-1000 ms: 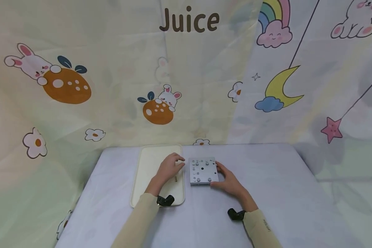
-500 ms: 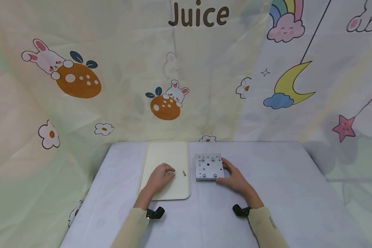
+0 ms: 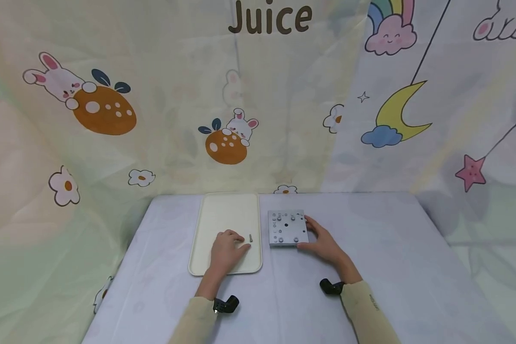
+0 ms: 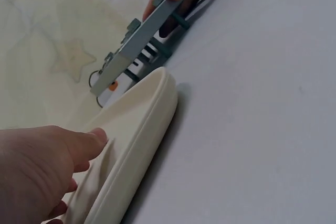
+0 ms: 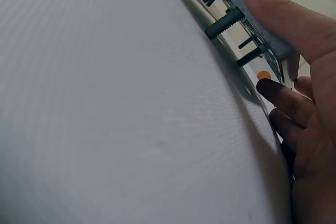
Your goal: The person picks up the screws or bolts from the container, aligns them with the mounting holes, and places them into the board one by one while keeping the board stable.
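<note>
A grey metal plate (image 3: 287,228) with several screws in it sits on the table, just right of a cream tray (image 3: 223,210). My right hand (image 3: 316,239) grips the plate's right near corner. In the right wrist view the thumb lies on top of the plate (image 5: 247,3), the fingers (image 5: 291,114) sit under its edge, and screw shafts (image 5: 224,23) stick out below. My left hand (image 3: 236,244) rests inside the tray, fingers relaxed and holding nothing, a fingertip close to a small loose screw (image 3: 251,237). The left wrist view shows that hand (image 4: 47,166) behind the tray rim (image 4: 144,135) and the plate (image 4: 139,43) standing on its screws.
The table (image 3: 382,267) wears a pale lilac cloth and ends at a printed cartoon backdrop (image 3: 258,95) that rises behind and to both sides. Nothing but the screw and my left hand lies in the tray. Bare cloth stretches right of the plate.
My left hand drew back from the plate's left edge into the tray, then shifted right toward the loose screw. My right hand stayed on the plate.
</note>
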`<state>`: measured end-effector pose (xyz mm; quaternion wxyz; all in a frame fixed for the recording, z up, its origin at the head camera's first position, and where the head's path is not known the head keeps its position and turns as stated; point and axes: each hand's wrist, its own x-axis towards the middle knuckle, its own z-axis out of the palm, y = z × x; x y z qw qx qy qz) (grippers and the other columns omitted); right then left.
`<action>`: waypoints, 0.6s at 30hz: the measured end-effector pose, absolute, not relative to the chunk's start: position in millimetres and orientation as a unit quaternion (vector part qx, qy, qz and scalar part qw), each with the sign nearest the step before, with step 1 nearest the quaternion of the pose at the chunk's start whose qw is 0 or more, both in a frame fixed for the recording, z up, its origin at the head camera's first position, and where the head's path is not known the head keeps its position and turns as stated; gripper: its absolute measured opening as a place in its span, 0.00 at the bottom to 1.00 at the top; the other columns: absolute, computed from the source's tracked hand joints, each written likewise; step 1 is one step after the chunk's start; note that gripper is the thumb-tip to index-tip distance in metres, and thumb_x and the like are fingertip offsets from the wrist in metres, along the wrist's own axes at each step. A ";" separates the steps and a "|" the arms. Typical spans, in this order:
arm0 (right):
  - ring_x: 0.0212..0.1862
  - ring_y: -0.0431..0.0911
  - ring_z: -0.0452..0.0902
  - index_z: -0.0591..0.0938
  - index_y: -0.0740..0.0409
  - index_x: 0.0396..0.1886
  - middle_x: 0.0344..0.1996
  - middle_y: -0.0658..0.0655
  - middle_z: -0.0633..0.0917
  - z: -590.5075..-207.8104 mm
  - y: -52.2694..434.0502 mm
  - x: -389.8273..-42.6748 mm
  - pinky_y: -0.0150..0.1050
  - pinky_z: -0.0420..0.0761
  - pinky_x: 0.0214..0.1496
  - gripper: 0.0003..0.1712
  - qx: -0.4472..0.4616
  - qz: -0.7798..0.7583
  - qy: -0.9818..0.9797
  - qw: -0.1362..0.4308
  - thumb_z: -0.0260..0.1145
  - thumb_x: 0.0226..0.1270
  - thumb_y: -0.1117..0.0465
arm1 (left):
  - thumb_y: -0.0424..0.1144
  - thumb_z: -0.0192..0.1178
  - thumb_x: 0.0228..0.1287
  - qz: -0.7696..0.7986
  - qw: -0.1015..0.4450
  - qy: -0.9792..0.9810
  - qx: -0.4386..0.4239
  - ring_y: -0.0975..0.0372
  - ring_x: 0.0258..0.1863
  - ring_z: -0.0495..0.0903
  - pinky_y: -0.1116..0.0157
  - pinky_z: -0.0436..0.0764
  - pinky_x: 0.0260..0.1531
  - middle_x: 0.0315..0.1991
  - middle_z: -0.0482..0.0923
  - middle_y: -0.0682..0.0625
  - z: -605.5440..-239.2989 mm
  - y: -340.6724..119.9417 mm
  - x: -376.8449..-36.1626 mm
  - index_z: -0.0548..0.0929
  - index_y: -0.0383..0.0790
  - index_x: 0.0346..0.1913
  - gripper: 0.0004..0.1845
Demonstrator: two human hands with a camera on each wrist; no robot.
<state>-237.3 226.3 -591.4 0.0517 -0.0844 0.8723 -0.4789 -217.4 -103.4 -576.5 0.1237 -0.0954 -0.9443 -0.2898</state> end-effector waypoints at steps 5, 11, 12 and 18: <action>0.73 0.53 0.54 0.54 0.43 0.77 0.64 0.56 0.73 -592.4 227.3 -238.9 0.58 0.48 0.71 0.66 -0.079 -0.481 0.871 0.061 0.79 0.41 0.36 | 0.54 0.75 0.48 -0.277 0.151 -0.947 -0.062 0.52 0.38 0.76 0.57 0.75 0.38 0.36 0.79 0.50 -580.7 -92.3 -216.7 0.89 0.45 0.31 0.16; 0.73 0.52 0.53 0.54 0.41 0.77 0.64 0.54 0.73 -591.9 228.2 -239.7 0.57 0.47 0.71 0.65 -0.080 -0.486 0.869 0.051 0.79 0.41 0.37 | 0.50 0.75 0.48 -0.259 0.197 -0.944 -0.053 0.51 0.36 0.77 0.55 0.75 0.36 0.34 0.81 0.49 -579.6 -85.2 -218.5 0.90 0.45 0.29 0.12; 0.73 0.52 0.53 0.54 0.41 0.77 0.64 0.54 0.73 -591.6 228.2 -239.7 0.57 0.47 0.71 0.65 -0.080 -0.486 0.869 0.051 0.79 0.41 0.37 | 0.48 0.75 0.49 -0.255 0.202 -0.944 -0.053 0.51 0.35 0.77 0.55 0.75 0.35 0.34 0.81 0.49 -578.9 -84.5 -218.6 0.90 0.45 0.29 0.10; 0.73 0.53 0.53 0.55 0.44 0.77 0.63 0.55 0.74 -588.7 226.8 -236.8 0.58 0.48 0.71 0.65 -0.079 -0.489 0.867 0.052 0.80 0.41 0.39 | 0.43 0.74 0.51 -0.253 0.206 -0.944 -0.042 0.49 0.35 0.77 0.54 0.76 0.36 0.35 0.82 0.47 -578.9 -86.0 -217.4 0.90 0.41 0.31 0.09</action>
